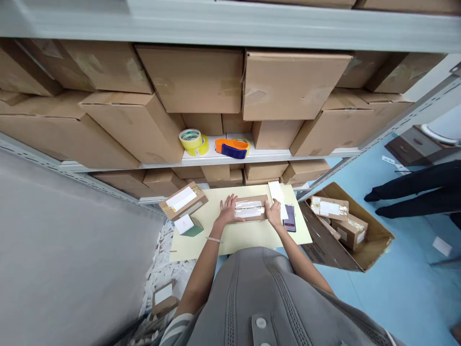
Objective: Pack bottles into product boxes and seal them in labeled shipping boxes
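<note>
A small brown cardboard box (251, 198) lies on a pale yellow board, a white label and shiny clear tape along its top. Spread over the box's left end is my left hand (227, 210), its thumb along the near edge. My right hand (273, 213) grips the right end, fingers bent around the corner. Just right of it lie a white sheet (276, 193) and a dark phone (289, 219). Left of my left hand sit another labelled box (184, 200) and a small green-and-white box (189, 226).
Shelves of cartons (293, 86) rise ahead, with yellow tape rolls (193, 142) and an orange-and-blue tape dispenser (232, 148). On the right, a large open carton (376, 235) holds several parcels. A person's dark-trousered legs (421, 187) are beyond it. Paper scraps (163, 254) cover the left floor.
</note>
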`<state>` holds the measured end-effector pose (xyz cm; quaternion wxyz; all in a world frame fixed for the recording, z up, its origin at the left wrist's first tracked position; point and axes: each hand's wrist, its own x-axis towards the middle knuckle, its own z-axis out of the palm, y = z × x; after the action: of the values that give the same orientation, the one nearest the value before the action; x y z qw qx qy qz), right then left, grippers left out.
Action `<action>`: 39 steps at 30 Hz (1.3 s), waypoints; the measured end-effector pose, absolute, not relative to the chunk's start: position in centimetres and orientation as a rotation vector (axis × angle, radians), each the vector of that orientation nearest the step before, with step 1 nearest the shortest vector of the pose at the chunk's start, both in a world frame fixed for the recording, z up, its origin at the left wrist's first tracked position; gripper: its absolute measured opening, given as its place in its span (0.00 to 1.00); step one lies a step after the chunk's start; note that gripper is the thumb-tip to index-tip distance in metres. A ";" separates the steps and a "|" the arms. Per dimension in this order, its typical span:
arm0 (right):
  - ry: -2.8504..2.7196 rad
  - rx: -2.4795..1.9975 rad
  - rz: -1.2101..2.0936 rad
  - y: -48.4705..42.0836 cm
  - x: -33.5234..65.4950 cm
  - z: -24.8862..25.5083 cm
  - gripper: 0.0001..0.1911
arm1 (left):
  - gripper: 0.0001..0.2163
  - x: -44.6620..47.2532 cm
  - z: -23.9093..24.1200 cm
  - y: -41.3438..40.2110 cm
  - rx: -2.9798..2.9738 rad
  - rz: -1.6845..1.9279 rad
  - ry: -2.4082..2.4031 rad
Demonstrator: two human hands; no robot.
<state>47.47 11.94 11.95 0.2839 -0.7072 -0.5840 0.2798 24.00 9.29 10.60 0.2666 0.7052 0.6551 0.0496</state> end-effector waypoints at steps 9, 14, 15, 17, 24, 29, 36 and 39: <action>-1.521 -1.848 1.082 11.5 47.3 10.5 0.36 | 0.30 26.6 10.1 8.0 1.776 0.473 2.112; -1.620 -1.903 1.050 12.0 46.4 10.7 0.32 | 0.31 27.3 10.4 8.2 1.727 0.384 2.192; -1.638 -1.920 1.033 12.0 46.3 10.6 0.31 | 0.31 27.3 10.4 8.4 1.721 0.379 2.195; -1.663 -1.950 1.003 12.3 46.2 10.6 0.30 | 0.31 27.3 10.3 8.8 1.706 0.389 2.195; -1.670 -1.920 0.999 13.3 45.8 10.7 0.30 | 0.31 26.7 9.8 9.8 1.618 0.485 2.149; -1.649 -1.891 1.052 13.0 45.7 11.1 0.31 | 0.34 26.1 9.8 9.7 1.476 0.614 2.070; -1.535 -2.026 1.199 12.5 46.0 11.8 0.37 | 0.45 25.6 11.6 9.7 1.059 0.266 2.060; -1.497 -1.988 1.296 12.4 46.9 12.3 0.42 | 0.37 25.1 12.5 9.2 1.076 0.242 1.958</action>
<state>46.93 12.43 12.29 0.1672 -0.6985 -0.5260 0.4554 25.07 9.18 12.50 0.4325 0.4319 0.7855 0.0972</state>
